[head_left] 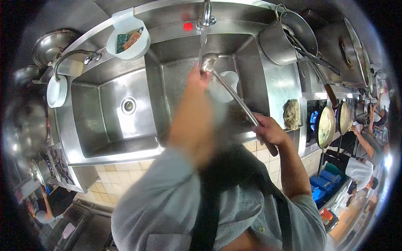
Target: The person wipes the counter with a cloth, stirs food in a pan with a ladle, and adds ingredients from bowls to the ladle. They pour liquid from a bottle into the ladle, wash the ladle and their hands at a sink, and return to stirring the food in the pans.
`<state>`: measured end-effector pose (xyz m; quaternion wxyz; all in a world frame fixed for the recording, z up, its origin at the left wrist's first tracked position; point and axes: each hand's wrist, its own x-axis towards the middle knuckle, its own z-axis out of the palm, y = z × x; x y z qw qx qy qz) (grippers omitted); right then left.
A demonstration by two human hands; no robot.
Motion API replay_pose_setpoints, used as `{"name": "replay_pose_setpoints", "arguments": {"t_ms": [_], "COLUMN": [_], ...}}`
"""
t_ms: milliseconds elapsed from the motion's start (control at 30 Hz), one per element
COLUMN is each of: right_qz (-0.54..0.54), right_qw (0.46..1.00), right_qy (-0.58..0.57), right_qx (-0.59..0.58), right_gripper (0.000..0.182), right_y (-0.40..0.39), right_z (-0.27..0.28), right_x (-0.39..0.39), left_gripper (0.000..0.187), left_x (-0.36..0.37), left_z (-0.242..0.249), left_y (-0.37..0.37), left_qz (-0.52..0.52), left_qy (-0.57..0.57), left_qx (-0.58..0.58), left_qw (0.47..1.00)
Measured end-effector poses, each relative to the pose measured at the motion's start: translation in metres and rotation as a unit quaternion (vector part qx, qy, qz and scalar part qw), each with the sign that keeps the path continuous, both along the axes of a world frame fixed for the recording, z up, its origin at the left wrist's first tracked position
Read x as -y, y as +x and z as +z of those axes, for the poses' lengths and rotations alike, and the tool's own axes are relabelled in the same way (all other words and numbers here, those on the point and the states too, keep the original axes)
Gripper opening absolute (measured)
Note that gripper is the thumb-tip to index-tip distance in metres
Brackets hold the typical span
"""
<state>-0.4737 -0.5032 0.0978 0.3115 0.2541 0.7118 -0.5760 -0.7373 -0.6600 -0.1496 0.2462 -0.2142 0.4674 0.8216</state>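
Observation:
A metal ladle (234, 95) slants across the right-hand sink basin (169, 77), its bowl under water running from the faucet (206, 14). My left hand (198, 78) grips it at the bowl end. Lower down, my right hand (270, 130) is wrapped round the long handle near the basin's front edge. A translucent white container (228, 85) lies in the basin behind the ladle, partly hidden by it and my left arm.
The left basin (90, 108) adjoins. A white tub (142, 44) holds sponges. Stacked plates (57, 92) stand far left. Pots (274, 44) and a crumpled cloth (291, 114) sit right, beside pans (326, 125) on burners. Several people are at the far edges.

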Motion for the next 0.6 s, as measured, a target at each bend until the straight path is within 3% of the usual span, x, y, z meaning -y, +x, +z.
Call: {"name": "replay_pose_setpoints", "arguments": {"t_ms": [33,67,100,133,167,200,233,300,367,400,467,500,567,600], "right_qz": [0.000,0.039,0.078,0.079,0.073,0.066,0.067,-0.054,-0.096,-0.120,-0.145,-0.160,-0.176,-0.183], "right_qw": [1.000,0.987,0.948,0.948,0.978,0.995,0.994,0.982,0.972,0.961,0.947,0.944,0.941,0.937], "right_qy": [0.000,0.090,0.177,0.176,0.114,0.050,0.049,-0.181,-0.212,-0.247,-0.282,-0.283,-0.285,-0.292], "right_qx": [0.001,-0.125,-0.250,-0.253,-0.161,-0.065,-0.065,0.019,0.025,0.032,0.043,0.049,0.055,0.059], "right_gripper": [0.050,0.049,0.048,0.048,0.048,0.049,0.049,0.042,0.039,0.040,0.040,0.041,0.041,0.042], "right_y": [0.002,0.008,0.003,0.001,-0.012,-0.019,-0.020,-0.020,-0.021,-0.021,-0.019,-0.020,-0.020,-0.018], "right_z": [-0.017,-0.045,-0.048,-0.043,-0.009,0.014,0.021,0.030,0.040,0.041,0.046,0.051,0.054,0.055], "right_x": [-0.002,-0.005,0.001,0.003,0.020,0.032,0.036,0.041,0.042,0.041,0.042,0.042,0.042,0.041], "left_gripper": [0.040,0.040,0.039,0.039,0.039,0.039,0.039,0.040,0.043,0.043,0.044,0.044,0.040,0.040], "left_x": [-0.003,-0.006,-0.007,-0.010,-0.013,-0.015,-0.015,-0.010,-0.005,-0.004,0.001,0.005,0.013,0.016], "left_z": [0.002,0.008,0.016,0.025,0.035,0.045,0.052,0.058,0.062,0.063,0.062,0.061,0.057,0.053], "left_y": [-0.004,-0.009,-0.013,-0.019,-0.022,-0.023,-0.020,-0.011,-0.001,-0.001,0.002,0.000,-0.005,-0.008], "left_qz": [0.012,0.015,-0.011,-0.059,-0.093,-0.100,-0.098,-0.034,0.088,0.088,-0.081,-0.080,-0.218,-0.220], "left_qy": [-0.039,-0.098,-0.220,-0.378,-0.521,-0.582,-0.630,-0.671,-0.698,-0.698,-0.543,-0.544,-0.519,-0.518], "left_qx": [-0.016,-0.043,-0.103,-0.177,-0.229,-0.261,-0.292,-0.349,-0.424,-0.424,-0.387,-0.387,-0.371,-0.371], "left_qw": [0.999,0.994,0.970,0.907,0.817,0.764,0.713,0.653,0.570,0.570,0.740,0.741,0.739,0.738]}}
